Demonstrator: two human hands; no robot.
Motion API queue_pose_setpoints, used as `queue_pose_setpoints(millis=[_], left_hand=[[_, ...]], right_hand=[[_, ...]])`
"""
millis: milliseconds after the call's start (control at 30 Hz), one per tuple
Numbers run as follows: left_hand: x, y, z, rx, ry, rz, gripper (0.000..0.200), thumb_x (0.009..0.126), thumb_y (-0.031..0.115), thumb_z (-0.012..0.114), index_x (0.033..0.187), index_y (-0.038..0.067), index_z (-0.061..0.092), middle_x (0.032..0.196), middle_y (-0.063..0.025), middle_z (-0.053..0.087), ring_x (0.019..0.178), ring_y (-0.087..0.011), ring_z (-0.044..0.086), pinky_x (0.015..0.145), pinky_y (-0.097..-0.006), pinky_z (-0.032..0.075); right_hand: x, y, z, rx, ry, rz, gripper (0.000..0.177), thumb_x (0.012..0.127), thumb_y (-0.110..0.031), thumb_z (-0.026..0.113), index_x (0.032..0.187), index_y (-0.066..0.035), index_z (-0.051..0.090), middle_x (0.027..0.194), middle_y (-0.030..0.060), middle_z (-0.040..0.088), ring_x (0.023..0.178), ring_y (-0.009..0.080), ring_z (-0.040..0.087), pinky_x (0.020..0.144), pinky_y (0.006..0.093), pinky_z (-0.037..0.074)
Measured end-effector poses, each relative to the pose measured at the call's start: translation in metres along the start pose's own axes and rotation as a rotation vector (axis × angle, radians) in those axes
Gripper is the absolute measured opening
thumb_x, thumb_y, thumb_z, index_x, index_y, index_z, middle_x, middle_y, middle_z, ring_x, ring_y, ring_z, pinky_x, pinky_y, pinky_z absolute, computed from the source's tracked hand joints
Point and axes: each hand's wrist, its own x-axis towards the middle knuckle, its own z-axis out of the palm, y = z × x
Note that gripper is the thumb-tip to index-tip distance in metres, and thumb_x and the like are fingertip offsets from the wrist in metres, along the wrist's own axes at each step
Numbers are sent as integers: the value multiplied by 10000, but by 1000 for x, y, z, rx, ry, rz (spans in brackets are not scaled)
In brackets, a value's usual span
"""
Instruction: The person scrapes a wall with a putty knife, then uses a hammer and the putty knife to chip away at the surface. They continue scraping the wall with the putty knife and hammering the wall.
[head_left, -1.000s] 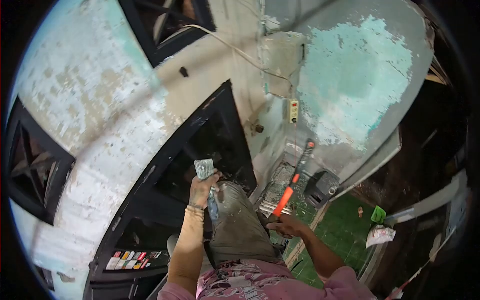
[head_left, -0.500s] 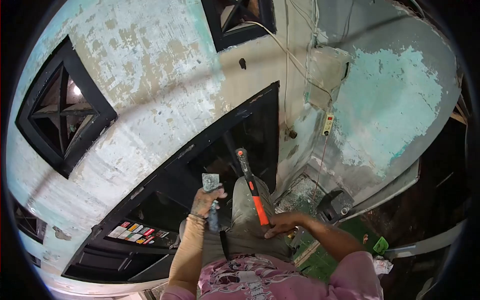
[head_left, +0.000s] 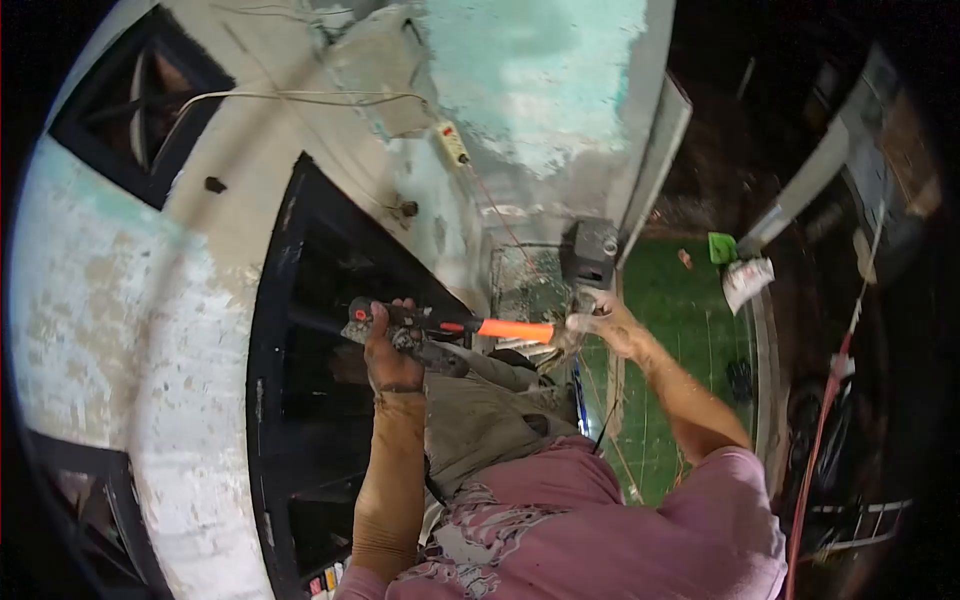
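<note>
My left hand (head_left: 385, 350) is closed around two tools. One is a scraper (head_left: 440, 358) with a dusty, blurred handle; the other is a long hand tool with a dark head and an orange grip (head_left: 515, 330), lying nearly level across my lap. The orange grip points toward my right hand (head_left: 612, 325), which is apart from its end by a small gap. The right fingers are spread, slightly smeared, and overlap the lower edge of a dark boxy object (head_left: 588, 255) standing on the floor.
A peeling wall (head_left: 190, 360) with a black door frame (head_left: 265, 350) rises at left. A power strip (head_left: 452, 143) hangs by its cable near the corner. Green flooring (head_left: 665, 390) lies at right, with a white bag (head_left: 747, 283) and a green dustpan-like piece (head_left: 721, 247).
My view has turned right. The orange-gripped tool has swung from upright to level, its dark head now in my left hand with the scraper. My right hand has left the grip and reached outward.
</note>
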Motion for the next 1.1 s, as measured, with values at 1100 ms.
queue_pose_setpoints(millis=[1100], left_hand=[[-18,84,-51,710,-103,-147,446,903,210,684,1201,-75,513,1074,-206,678,1008,-286,682,563,-287,521]], right_hand=[[-98,2,100,-1072,-254,71,271,854,-236,642,958,6,702,796,197,679,814,359,685,730,475,569]])
